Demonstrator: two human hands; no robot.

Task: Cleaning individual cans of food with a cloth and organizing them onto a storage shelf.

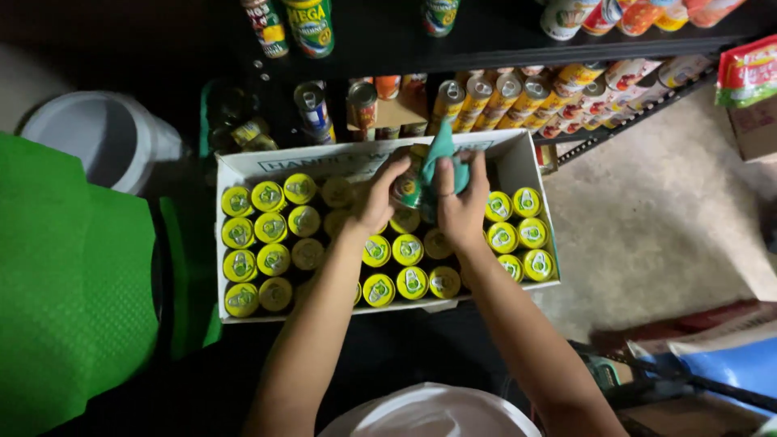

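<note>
My left hand grips a can held above an open white cardboard box. My right hand presses a teal cloth against that can. The box is packed with several upright cans with yellow pull-tab lids, in rows to the left, below and right of my hands. Both forearms reach up from the bottom of the view.
A dark shelf behind the box carries several cans standing and lying in rows. A white bucket stands at the left by a green surface. Bare concrete floor lies to the right, with packages beyond it.
</note>
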